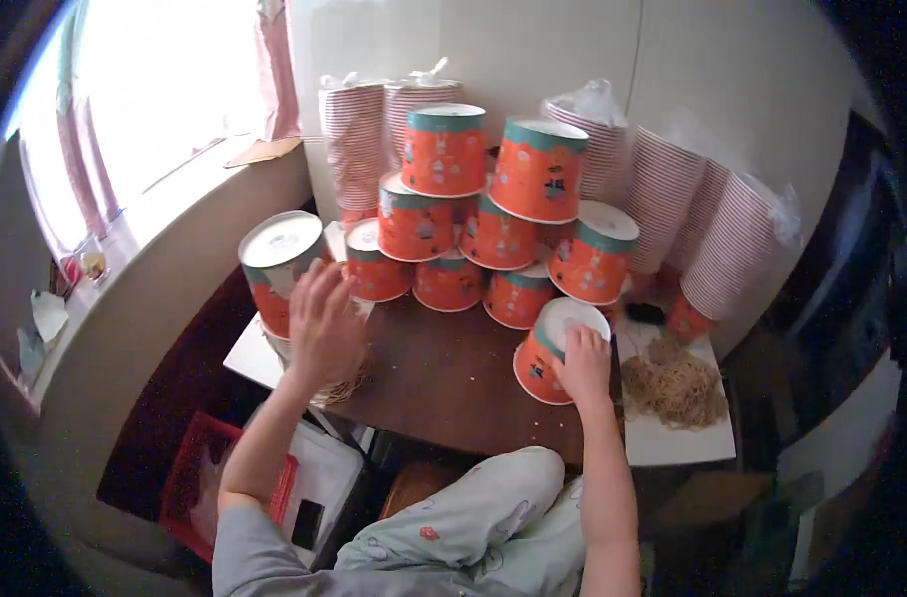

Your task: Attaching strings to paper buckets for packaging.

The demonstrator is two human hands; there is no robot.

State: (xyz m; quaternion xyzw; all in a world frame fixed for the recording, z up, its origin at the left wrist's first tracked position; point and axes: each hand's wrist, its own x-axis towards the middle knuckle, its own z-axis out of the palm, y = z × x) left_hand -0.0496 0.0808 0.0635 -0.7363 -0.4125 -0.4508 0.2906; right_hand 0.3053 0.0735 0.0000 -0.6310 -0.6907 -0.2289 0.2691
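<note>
My right hand bends its fingers over the upturned end of an orange and green paper tub near the table's front right. My left hand hovers at the left with its fingers stretched and holds nothing I can see. Just beyond it stands another upturned paper tub, partly hidden by the hand. Behind both hands, several matching tubs are piled in tiers, with one tub and another tub on top.
Tall nested stacks of tubs in clear plastic stand along the wall. A tangle of tan strands lies on a white board at the right; more strands show under my left hand. A red basket stands low at left.
</note>
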